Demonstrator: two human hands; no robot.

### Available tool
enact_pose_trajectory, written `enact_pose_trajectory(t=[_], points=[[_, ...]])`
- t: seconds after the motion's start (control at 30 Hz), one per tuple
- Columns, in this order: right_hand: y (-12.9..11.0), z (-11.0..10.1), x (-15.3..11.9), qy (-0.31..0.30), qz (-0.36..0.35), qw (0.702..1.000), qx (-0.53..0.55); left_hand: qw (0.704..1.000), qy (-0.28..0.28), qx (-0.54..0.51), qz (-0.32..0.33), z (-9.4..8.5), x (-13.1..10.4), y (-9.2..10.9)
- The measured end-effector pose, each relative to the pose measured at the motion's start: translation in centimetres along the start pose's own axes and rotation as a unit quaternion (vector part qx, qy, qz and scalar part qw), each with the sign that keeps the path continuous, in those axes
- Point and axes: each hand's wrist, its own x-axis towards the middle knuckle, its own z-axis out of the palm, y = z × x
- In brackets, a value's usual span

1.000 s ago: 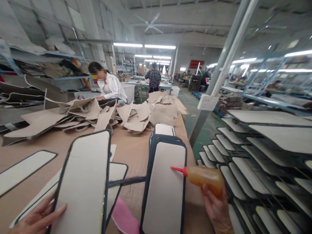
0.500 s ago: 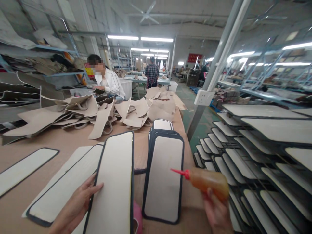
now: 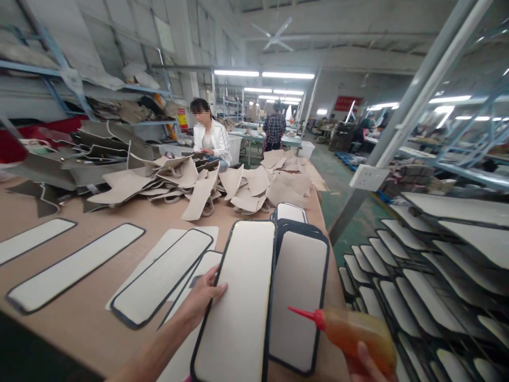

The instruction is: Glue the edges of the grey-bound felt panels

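Left hand (image 3: pixel 204 294): closed on the left edge of a dark-edged pale panel (image 3: pixel 240 297), raised over the table. Right hand (image 3: pixel 368 366): wrapped round an amber squeeze bottle (image 3: pixel 358 337), red nozzle over the panel stack (image 3: pixel 300 297). Brown-covered table (image 3: pixel 91 329): loose panels, heaped beige pieces (image 3: pixel 191 183). Right: loaded drying rack (image 3: pixel 421 297). Beyond: two people, strip lights (image 3: pixel 288 76), ceiling fan (image 3: pixel 274 38).

A factory workshop, probably, with worktables (image 3: pixel 59 329), cut pieces (image 3: pixel 123 185) and panel racks (image 3: pixel 421 302)

Single head-worn view from above the near table edge, facing forward and down the workshop
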Motion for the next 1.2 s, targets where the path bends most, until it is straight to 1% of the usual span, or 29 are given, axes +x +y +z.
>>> enact_pose_trajectory(t=[0.07,0.1,0.13,0.17,0.23,0.3,0.37,0.47,0.53,0.63,0.7,0.77,0.83,0.97,1.03,1.1,1.2], points=[[-1.8,1.2,-1.0,0.051,0.028,0.997,0.048,1.000,-0.012,-0.013,0.005,0.5,0.3,0.1],[-2.9,2.1,-1.7,0.063,0.034,0.995,0.074,1.000,-0.015,-0.019,0.003,0.8,0.5,0.2],[-3.9,3.1,-2.6,0.068,0.015,0.993,0.096,1.000,-0.017,-0.025,-0.003,1.0,0.7,0.3],[-4.8,4.1,-3.5,0.060,-0.008,0.993,0.097,0.999,-0.018,-0.030,-0.012,1.3,0.8,0.4],[-6.2,5.7,-5.2,0.064,-0.052,0.994,0.078,0.998,-0.025,-0.038,-0.033,1.8,1.1,0.9],[-6.9,6.5,-6.5,0.054,-0.067,0.995,0.047,0.997,-0.040,-0.040,-0.050,2.3,1.3,1.6],[-7.2,6.9,-7.2,0.023,-0.084,0.996,0.027,0.996,-0.062,-0.032,-0.055,2.8,1.4,2.2],[-7.6,7.8,-7.3,-0.018,-0.140,0.990,0.006,0.994,-0.107,-0.008,-0.036,3.6,1.3,3.0],[-7.9,9.0,-6.7,-0.043,-0.177,0.983,-0.018,0.990,-0.143,0.005,-0.017,4.3,1.2,3.2],[-8.4,11.1,-4.8,-0.084,-0.230,0.968,-0.060,0.981,-0.194,0.026,-0.003,5.4,0.8,3.6],[-8.7,11.9,-3.4,-0.090,-0.262,0.958,-0.076,0.974,-0.222,0.037,0.004,6.2,0.5,3.8],[-8.6,11.9,-2.5,-0.083,-0.288,0.950,-0.089,0.970,-0.240,0.042,0.015,6.9,0.4,4.1],[-7.9,11.1,-2.7,-0.079,-0.297,0.945,-0.109,0.967,-0.251,0.041,0.023,7.4,0.5,4.4],[-5.4,8.9,-5.5,-0.109,-0.260,0.945,-0.165,0.965,-0.256,0.028,0.036,8.0,1.3,4.9],[-5.0,8.5,-6.3,-0.124,-0.257,0.941,-0.181,0.966,-0.253,0.034,0.044,8.1,1.4,5.0],[-5.8,8.8,-5.7,-0.113,-0.284,0.935,-0.181,0.961,-0.268,0.046,0.042,8.2,1.3,5.1],[-7.9,9.7,-3.2,-0.061,-0.353,0.921,-0.155,0.951,-0.301,0.057,0.046,8.4,0.8,5.2]])
